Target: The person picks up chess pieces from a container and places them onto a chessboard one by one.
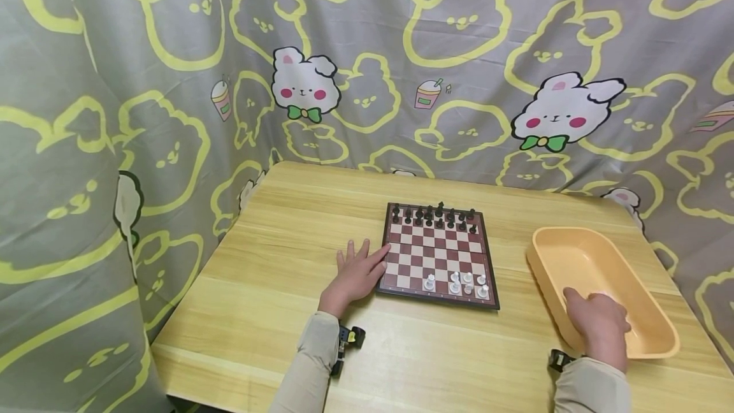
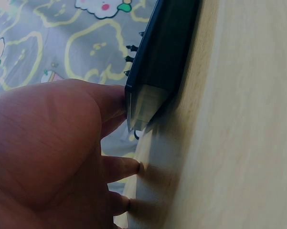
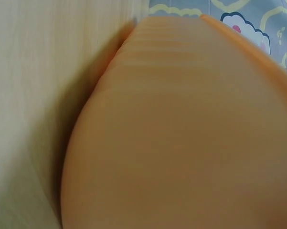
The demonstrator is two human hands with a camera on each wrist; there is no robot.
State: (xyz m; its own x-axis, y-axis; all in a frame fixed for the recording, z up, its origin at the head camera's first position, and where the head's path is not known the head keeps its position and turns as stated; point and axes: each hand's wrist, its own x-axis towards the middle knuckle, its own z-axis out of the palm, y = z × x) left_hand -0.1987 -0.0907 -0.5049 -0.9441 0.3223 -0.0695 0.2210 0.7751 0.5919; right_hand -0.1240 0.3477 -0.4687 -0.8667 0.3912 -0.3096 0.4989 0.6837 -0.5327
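Note:
A chessboard [image 1: 424, 251] with dark red and cream squares lies on the table. My left hand [image 1: 359, 273] is at its left edge, fingers spread, with thumb and index finger touching the board's side; in the left wrist view other fingertips [image 2: 133, 167] rest on the wood. Black chess pieces [image 1: 439, 210] fill two rows at the far side. Several white chess pieces [image 1: 483, 292] stand at the near side, mostly by the right corner. Over the orange plastic basin [image 1: 585, 244] my right hand [image 1: 599, 324] reaches down inside; I cannot tell whether its fingers hold anything.
The wooden table [image 1: 298, 222] carries the board in the middle and the basin at the right. A grey curtain [image 1: 367, 30] with cartoon rabbits hangs behind and along the left. The basin's outer wall [image 3: 181, 133] fills most of the right wrist view.

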